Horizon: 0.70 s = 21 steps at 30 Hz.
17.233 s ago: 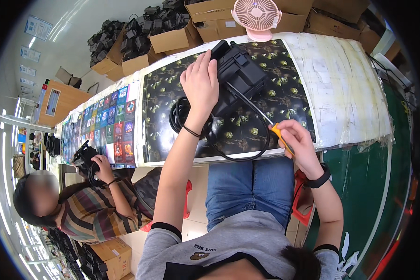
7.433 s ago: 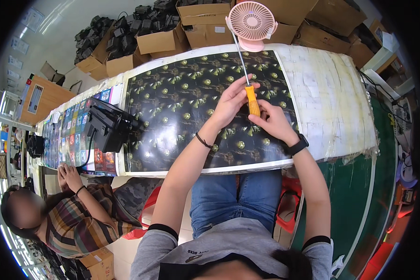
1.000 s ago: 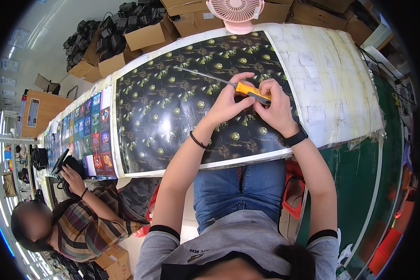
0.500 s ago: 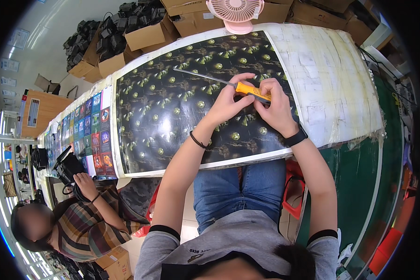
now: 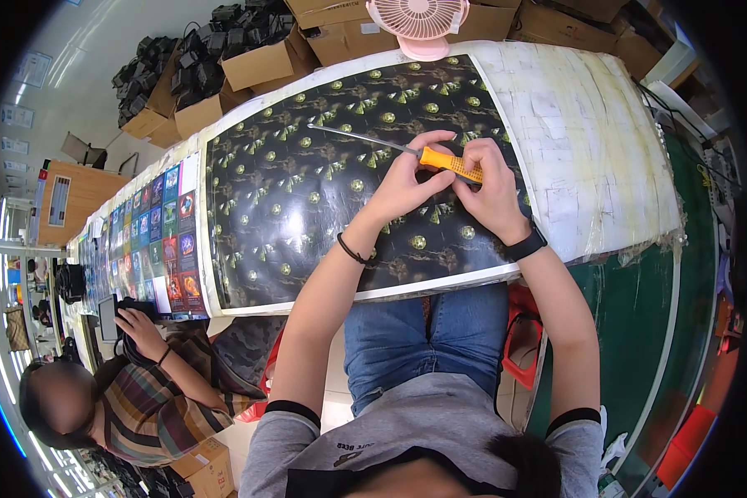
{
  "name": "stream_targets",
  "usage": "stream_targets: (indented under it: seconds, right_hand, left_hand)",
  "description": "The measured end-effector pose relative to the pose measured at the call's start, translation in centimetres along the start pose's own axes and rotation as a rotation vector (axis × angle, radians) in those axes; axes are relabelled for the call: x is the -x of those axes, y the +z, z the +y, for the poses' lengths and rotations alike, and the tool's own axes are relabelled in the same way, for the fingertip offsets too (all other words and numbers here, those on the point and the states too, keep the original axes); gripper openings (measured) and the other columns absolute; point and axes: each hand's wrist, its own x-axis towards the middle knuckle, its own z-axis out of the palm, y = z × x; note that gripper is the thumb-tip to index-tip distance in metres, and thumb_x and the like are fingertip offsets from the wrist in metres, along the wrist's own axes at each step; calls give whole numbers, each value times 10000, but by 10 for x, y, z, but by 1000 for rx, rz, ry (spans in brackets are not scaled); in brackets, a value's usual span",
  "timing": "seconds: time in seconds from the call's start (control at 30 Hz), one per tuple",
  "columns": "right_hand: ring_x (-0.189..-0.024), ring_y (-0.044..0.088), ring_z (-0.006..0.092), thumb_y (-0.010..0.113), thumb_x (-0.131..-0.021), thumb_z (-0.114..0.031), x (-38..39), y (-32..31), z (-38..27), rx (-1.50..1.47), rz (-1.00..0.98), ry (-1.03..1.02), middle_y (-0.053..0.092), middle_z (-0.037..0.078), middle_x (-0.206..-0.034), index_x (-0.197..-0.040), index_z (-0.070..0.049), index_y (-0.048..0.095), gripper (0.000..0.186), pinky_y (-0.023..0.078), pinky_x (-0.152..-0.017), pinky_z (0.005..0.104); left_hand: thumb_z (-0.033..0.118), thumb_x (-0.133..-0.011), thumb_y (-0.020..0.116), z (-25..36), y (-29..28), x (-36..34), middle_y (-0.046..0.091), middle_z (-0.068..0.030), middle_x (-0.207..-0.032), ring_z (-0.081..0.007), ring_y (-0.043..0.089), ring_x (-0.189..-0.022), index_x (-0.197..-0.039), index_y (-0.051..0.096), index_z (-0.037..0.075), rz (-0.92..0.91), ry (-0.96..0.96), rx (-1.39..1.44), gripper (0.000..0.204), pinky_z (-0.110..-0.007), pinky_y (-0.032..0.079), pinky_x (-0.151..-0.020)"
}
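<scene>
A screwdriver with a yellow handle and a long thin metal shaft is held above the dark patterned sheet on the table. Its shaft points to the far left. My left hand is closed around the front of the handle, near where the shaft begins. The fingers and thumb of my right hand pinch the back end of that handle. Part of the handle is hidden behind my fingers.
A pink fan stands at the table's far edge. Behind it are cardboard boxes, some holding black devices. On the left a co-worker's hand holds a black device beside a sheet of colourful pictures.
The screwdriver handle has turned about its length in my fingers; its dark side no longer shows. My hands stay in place. The co-worker has turned and lowered the black device.
</scene>
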Motion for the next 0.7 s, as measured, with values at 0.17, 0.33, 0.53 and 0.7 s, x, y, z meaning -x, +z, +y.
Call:
stream_targets:
  seconds: [0.17,0.33,0.53,0.7]
  right_hand:
    - [-823,614,333,711,-711,42,-1,0,-2,10,-10,10,550,126,-980,-940,-62,469,349,521,-657,369]
    - [-823,616,330,709,-713,41,-1,-1,-3,4,-12,27,549,125,-976,-935,-61,470,342,523,-659,367]
    - [-825,617,329,717,-715,31,-2,-1,-3,-12,-11,36,551,120,-963,-928,-62,471,338,523,-661,366]
    - [-829,616,330,726,-717,16,-2,-1,-4,-16,-16,39,551,116,-961,-926,-64,470,340,523,-664,370]
  left_hand:
    - [20,-883,658,-2,-1,0,568,-45,-1120,-115,559,-1037,-1413,418,62,1,-6,3,584,-258,469,-924]
    - [14,-882,650,-1,-1,0,568,-46,-1123,-115,558,-1041,-1413,417,60,-4,-9,4,582,-259,473,-919]
    - [50,-891,670,1,0,0,566,-45,-1116,-116,559,-1034,-1418,410,64,0,-26,16,587,-260,475,-917]
    - [100,-908,692,1,1,0,567,-47,-1117,-115,560,-1024,-1425,399,69,20,-21,-8,595,-261,471,-918]
